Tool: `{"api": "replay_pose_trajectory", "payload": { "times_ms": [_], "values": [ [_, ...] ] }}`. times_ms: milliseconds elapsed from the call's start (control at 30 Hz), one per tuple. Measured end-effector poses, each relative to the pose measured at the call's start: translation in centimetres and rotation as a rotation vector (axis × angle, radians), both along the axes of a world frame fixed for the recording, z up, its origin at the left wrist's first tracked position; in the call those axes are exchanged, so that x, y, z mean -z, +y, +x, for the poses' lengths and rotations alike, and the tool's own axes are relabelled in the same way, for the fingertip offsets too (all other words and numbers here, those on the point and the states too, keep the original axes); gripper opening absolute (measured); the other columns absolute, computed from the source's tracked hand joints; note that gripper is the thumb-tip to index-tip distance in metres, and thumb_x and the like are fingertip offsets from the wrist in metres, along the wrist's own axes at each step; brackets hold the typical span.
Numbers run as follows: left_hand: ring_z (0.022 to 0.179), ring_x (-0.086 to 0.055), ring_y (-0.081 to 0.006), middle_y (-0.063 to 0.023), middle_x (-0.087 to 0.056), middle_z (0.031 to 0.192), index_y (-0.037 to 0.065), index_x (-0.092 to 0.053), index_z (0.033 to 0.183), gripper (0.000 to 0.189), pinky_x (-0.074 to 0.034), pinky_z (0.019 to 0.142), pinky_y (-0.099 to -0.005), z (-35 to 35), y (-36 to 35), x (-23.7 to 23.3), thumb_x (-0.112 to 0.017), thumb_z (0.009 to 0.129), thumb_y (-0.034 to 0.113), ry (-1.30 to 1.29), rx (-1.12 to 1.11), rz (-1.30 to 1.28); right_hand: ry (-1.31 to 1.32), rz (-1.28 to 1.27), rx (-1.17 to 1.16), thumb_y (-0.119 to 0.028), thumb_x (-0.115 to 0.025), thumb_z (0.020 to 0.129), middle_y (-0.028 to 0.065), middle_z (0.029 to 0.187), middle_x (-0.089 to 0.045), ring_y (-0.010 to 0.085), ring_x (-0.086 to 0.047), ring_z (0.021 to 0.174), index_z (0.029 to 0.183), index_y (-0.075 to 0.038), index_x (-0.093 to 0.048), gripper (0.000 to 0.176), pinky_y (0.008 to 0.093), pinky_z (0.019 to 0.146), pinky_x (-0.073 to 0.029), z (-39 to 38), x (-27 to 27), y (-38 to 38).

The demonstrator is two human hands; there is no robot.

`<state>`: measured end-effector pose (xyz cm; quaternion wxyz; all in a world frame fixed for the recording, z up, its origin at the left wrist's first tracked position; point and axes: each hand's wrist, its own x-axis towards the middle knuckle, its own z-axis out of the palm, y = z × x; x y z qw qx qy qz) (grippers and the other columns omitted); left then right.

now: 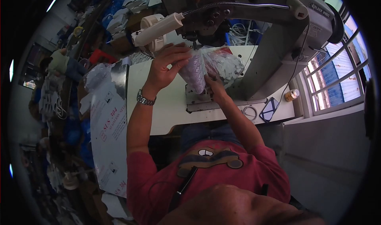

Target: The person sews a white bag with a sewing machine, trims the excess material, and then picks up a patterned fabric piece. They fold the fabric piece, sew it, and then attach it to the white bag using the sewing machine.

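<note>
A pale purple, bumpy-textured piece (193, 72), tapering toward me, hangs under the head of a grey sewing machine (208, 16). Clear plastic film (228, 64) with whitish pieces showing through spreads to its right. My left hand (171, 60), a metal watch on its wrist, lies along the piece's upper left side, fingers stretched and thumb apart. On the lower right side, my right hand (214, 86) has its fingers curled at the piece's edge; some fingertips are hidden behind it. The needle area is dark and partly covered by film.
A white lamp-like tube (158, 29) juts out left of the machine head. On the white table (149, 114) lie a phone (270, 109) and a small jar (292, 95). A film-covered metal sheet (109, 133) borders the left side. A barred window (337, 72) is at right.
</note>
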<state>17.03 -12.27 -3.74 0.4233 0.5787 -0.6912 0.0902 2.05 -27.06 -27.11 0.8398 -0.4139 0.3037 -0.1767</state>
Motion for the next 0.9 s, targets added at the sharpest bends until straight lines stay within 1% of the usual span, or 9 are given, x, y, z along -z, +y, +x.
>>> {"api": "replay_pose_trajectory", "payload": {
  "times_ms": [233,333,500,567,600,667,700,767,900],
  "values": [
    [0.118,-0.068,-0.0287,-0.0111,-0.074,0.118,0.006,-0.076,0.116,0.026,-0.055,0.099,-0.0374,-1.1,-0.7,1.3,-0.075,0.091,-0.002,0.112,-0.055,-0.092,-0.082,0.079,-0.015,-0.031,-0.072,0.101,-0.0091,0.088,-0.062,0.0024,-0.048,0.067,0.13,-0.014,-0.066,0.034,0.0223,0.053,-0.029,-0.5,1.8,0.0],
    [0.118,-0.068,-0.0286,-0.0109,-0.074,0.118,0.006,-0.076,0.115,0.025,-0.055,0.098,-0.0381,-1.7,-0.7,1.2,-0.075,0.091,-0.001,-0.035,-0.124,-0.162,-0.121,0.131,-0.044,-0.033,-0.072,0.101,-0.0086,0.087,-0.062,0.0022,-0.047,0.064,0.128,-0.015,-0.066,0.032,0.0229,0.051,-0.028,-1.7,2.2,0.0],
    [0.119,-0.068,-0.0284,-0.0087,-0.074,0.118,0.007,-0.076,0.113,0.023,-0.052,0.099,-0.042,-3.3,-0.9,1.8,-0.076,0.09,0.004,-0.096,-0.253,-0.221,-0.147,0.233,-0.077,-0.039,-0.071,0.102,-0.0064,0.089,-0.066,0.0025,-0.045,0.062,0.129,-0.016,-0.065,0.036,0.0235,0.049,-0.026,-3.4,1.2,1.3],
    [0.119,-0.068,-0.0279,-0.0069,-0.074,0.118,0.008,-0.076,0.112,0.022,-0.05,0.101,-0.0449,-4.5,-0.8,2.0,-0.077,0.09,0.008,-0.136,-0.319,-0.249,0.017,0.185,0.03,-0.045,-0.061,0.106,-0.0035,0.087,-0.066,0.0046,-0.038,0.052,0.125,-0.016,-0.065,0.035,0.0237,0.045,-0.024,-4.2,-1.6,2.4],
    [0.121,-0.067,-0.0292,-0.0075,-0.073,0.122,0.008,-0.075,0.116,0.025,-0.049,0.103,-0.0452,-5.4,-0.7,2.1,-0.076,0.092,0.009,-0.187,-0.4,-0.241,0.02,0.181,0.019,-0.045,-0.061,0.106,-0.0035,0.087,-0.066,0.0046,-0.038,0.052,0.125,-0.016,-0.065,0.035,0.0237,0.045,-0.024,-4.6,-2.5,2.7],
    [0.122,-0.067,-0.0306,-0.008,-0.072,0.126,0.008,-0.074,0.12,0.027,-0.048,0.105,-0.0455,-6.7,-0.7,2.5,-0.075,0.093,0.011,-0.236,-0.484,-0.231,-0.029,0.132,0.059,-0.049,-0.063,0.103,-0.0009,0.1,-0.071,0.0033,-0.046,0.062,0.137,-0.016,-0.063,0.047,0.0238,0.049,-0.027,-5.3,-3.9,3.1],
    [0.123,-0.066,-0.0308,-0.0084,-0.072,0.127,0.007,-0.073,0.123,0.03,-0.047,0.106,-0.0463,-7.2,-0.8,2.6,-0.075,0.094,0.012,-0.259,-0.528,-0.231,-0.027,0.129,0.055,-0.049,-0.063,0.103,-0.0009,0.1,-0.071,0.0033,-0.046,0.062,0.137,-0.016,-0.063,0.047,0.0238,0.049,-0.027,-5.4,-4.4,3.0],
    [0.124,-0.066,-0.031,-0.0087,-0.071,0.129,0.006,-0.071,0.126,0.033,-0.046,0.108,-0.047,-8.2,-0.9,2.9,-0.074,0.094,0.013,-0.281,-0.568,-0.226,0.02,-0.104,0.014,-0.047,-0.062,0.104,0.0003,0.105,-0.072,0.0028,-0.046,0.063,0.14,-0.016,-0.062,0.048,0.0236,0.049,-0.027,-5.5,-5.0,2.9],
    [0.128,-0.065,-0.0314,-0.0121,-0.069,0.135,0.004,-0.069,0.129,0.036,-0.046,0.108,-0.046,-9.4,-1.0,2.9,-0.074,0.094,0.012,-0.294,-0.616,-0.21,0.016,-0.159,0.045,-0.046,-0.061,0.105,-0.0044,0.107,-0.071,0.0022,-0.042,0.061,0.142,-0.016,-0.061,0.048,0.0206,0.051,-0.026,-4.2,-4.6,1.6]
  ]
}}
